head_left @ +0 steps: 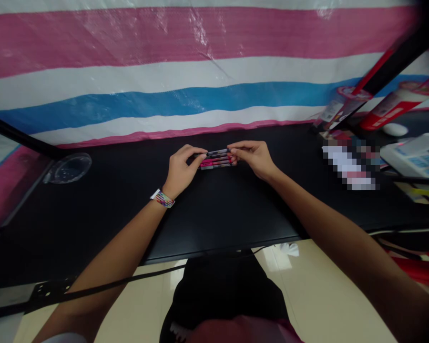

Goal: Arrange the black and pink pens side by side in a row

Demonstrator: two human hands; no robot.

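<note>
Pinching opposite ends of far pen (218, 153) with left hand (181, 170) and right hand (254, 159), in near-closed thumb-and-finger grips, just beyond other pens (216, 162) rowed on tabletop (218, 209). Cannot tell whether lifted. Could roll or go askew if pushed unevenly.

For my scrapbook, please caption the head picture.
Left hand and right hand at opposite ends of parallel pens on a black table.

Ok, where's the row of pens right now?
In the head view, the row of pens is near the picture's centre, over the black table, between the left hand and the right hand.
</note>
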